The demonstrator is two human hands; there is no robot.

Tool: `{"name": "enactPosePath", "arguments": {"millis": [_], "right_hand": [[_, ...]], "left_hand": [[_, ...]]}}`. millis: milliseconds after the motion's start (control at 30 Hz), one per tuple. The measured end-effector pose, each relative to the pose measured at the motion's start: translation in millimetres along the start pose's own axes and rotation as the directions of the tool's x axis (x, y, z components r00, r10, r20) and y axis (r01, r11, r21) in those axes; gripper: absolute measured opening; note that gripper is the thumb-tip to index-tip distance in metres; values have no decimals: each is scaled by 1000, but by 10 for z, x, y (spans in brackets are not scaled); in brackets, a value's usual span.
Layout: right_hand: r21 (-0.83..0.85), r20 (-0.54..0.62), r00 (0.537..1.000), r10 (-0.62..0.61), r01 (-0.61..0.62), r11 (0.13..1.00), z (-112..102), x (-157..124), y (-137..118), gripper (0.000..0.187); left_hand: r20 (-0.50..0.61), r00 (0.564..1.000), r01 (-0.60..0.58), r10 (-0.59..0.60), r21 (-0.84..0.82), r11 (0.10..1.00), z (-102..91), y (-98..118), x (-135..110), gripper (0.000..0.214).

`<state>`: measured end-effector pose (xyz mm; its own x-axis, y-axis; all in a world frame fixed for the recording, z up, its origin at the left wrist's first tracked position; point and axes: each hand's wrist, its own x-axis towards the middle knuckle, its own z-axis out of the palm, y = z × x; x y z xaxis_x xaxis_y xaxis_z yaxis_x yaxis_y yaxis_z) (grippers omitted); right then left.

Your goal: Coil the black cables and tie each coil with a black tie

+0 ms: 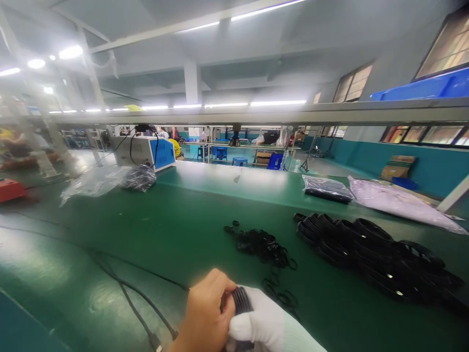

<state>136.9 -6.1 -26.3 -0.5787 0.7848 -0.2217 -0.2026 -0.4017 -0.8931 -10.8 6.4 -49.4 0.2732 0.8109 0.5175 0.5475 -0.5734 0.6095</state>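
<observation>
At the bottom centre, my bare left hand (210,313) is closed, its thumb and fingers pressed on a coiled black cable (242,300) whose loops lie side by side. My right hand (262,318), in a white glove, is wrapped round the same coil from the other side. Part of the coil is hidden by the hands. To the left, black cable ends with plugs (156,342) lie on the green table. Beyond my hands is a loose pile of small black rings (262,244), with several more scattered nearer my right wrist.
A heap of black coils (362,249) lies on the right of the green table (176,220). Behind it are a clear bag with something dark (326,188) and a pale pink sheet (399,203). A blue-and-white machine (146,151) and plastic bags (97,181) stand back left. A rail (234,116) crosses above.
</observation>
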Motion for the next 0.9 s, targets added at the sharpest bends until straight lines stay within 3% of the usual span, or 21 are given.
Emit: {"name": "enactPosePath", "arguments": {"millis": [100, 267, 400, 567, 700, 800, 900], "right_hand": [[42, -11, 1000, 10, -10, 999, 10, -25, 0, 29], [329, -2, 1000, -16, 15, 944, -52, -73, 41, 34], [304, -57, 998, -34, 50, 951, -93, -98, 51, 43], [278, -201, 978, -61, 116, 953, -145, -231, -188, 44], [223, -407, 903, -140, 247, 943, -312, -451, -448, 41], [185, -502, 850, -159, 285, 941, -428, -528, -471, 43], [190, -496, 862, -106, 227, 955, -455, -487, -361, 46]], "left_hand": [[44, 993, 114, -111, -70, 991, -44, 37, 87, 20], [265, 930, 319, -253, -246, 915, -248, 87, 294, 22], [282, 901, 390, -329, -197, 899, -313, 23, 324, 10], [269, 909, 349, -318, -77, 934, -371, -64, 311, 13], [302, 906, 306, -297, 17, 952, -378, -69, 328, 14], [393, 890, 215, -231, 86, 973, -231, -19, 337, 14], [484, 858, 118, -172, 140, 983, -4, 28, 357, 19]]}}
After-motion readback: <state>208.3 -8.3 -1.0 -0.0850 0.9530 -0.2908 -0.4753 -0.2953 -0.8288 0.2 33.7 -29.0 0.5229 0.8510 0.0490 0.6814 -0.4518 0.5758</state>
